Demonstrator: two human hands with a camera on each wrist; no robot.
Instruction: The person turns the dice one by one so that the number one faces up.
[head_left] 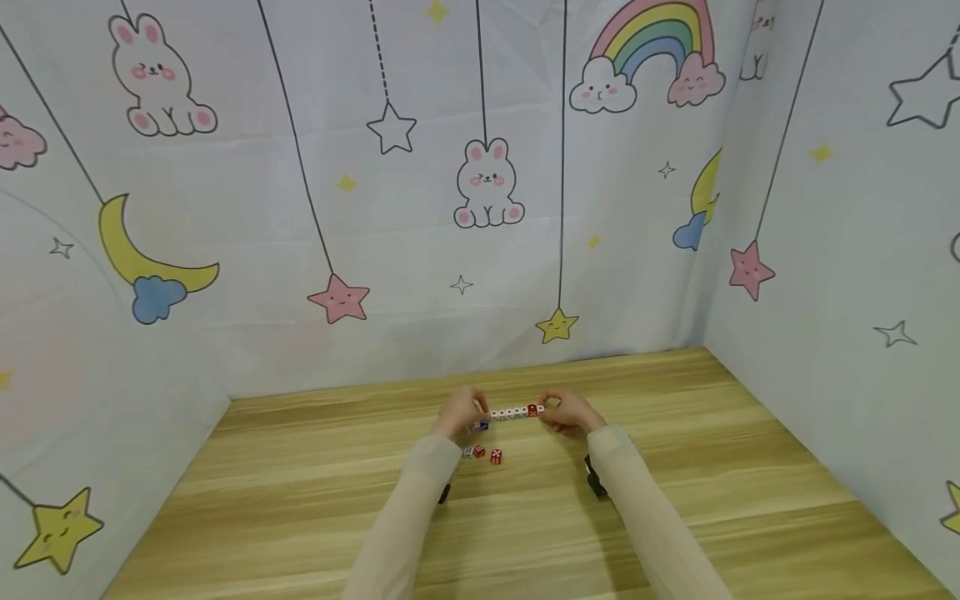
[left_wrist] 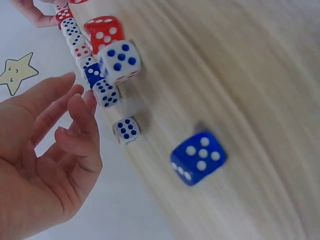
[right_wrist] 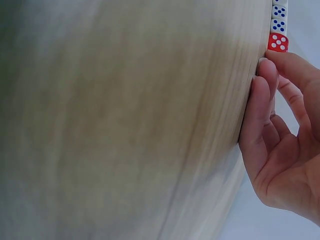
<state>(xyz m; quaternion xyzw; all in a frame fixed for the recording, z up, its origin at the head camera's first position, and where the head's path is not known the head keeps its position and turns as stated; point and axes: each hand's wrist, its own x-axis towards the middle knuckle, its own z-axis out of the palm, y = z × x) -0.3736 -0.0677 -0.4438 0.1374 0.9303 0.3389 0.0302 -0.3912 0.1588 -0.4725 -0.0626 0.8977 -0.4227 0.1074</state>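
A straight row of dice (head_left: 508, 413), mostly white, stands on the table between the two hands. Near its right end sits a red die (right_wrist: 278, 43) with white pips. My right hand (head_left: 567, 413) pinches a small white die (head_left: 541, 409) at that end; in the right wrist view the fingertips hide it. At the other end, my left hand (left_wrist: 52, 150) has its fingers loosely bent and holds nothing visible. Beside its fingertips are a white die (left_wrist: 106, 93) and a blue die (left_wrist: 94, 74).
Closer to the person lie more loose dice: a red die (head_left: 497, 456), a second red die (head_left: 479, 451) and a white die (head_left: 468, 452). A blue die (left_wrist: 198, 157) shows large in the left wrist view. Patterned cloth (head_left: 420, 250) hangs around the wooden table (head_left: 300, 500).
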